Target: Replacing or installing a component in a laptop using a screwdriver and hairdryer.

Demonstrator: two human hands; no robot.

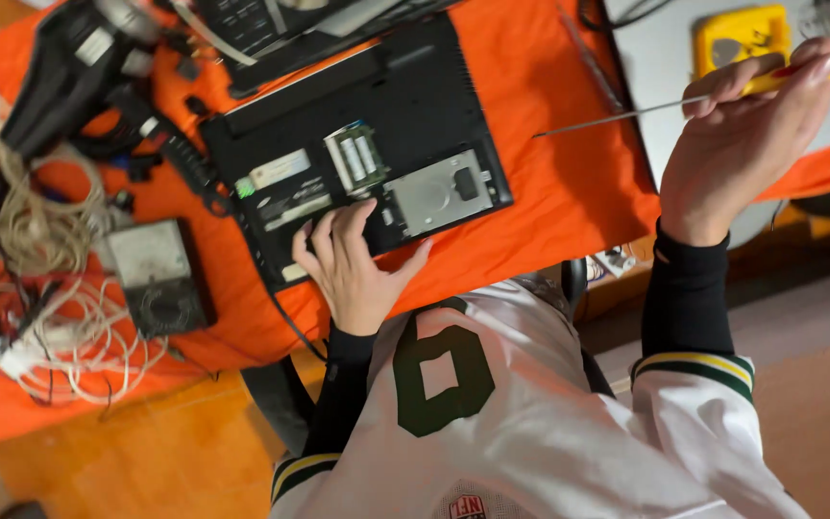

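A black laptop (405, 106) lies upside down on an orange cloth (549, 192), its bottom panel off, with green memory modules (355, 159) and a silver drive (439, 192) exposed. My left hand (350, 272) rests palm down on the laptop's near edge beside the drive, fingers spread and holding nothing. My right hand (746, 135) is raised to the right, away from the laptop, and grips a yellow-handled screwdriver (626, 115). Its thin metal shaft points left, with the tip in the air over the cloth.
A grey analog meter (156, 277) sits left of the laptop. Tangled white cords (40, 327) cover the left edge. A black handheld tool (69, 67) and a second dark device (261, 24) lie at the back. A yellow case (742, 37) rests on a grey surface at the far right.
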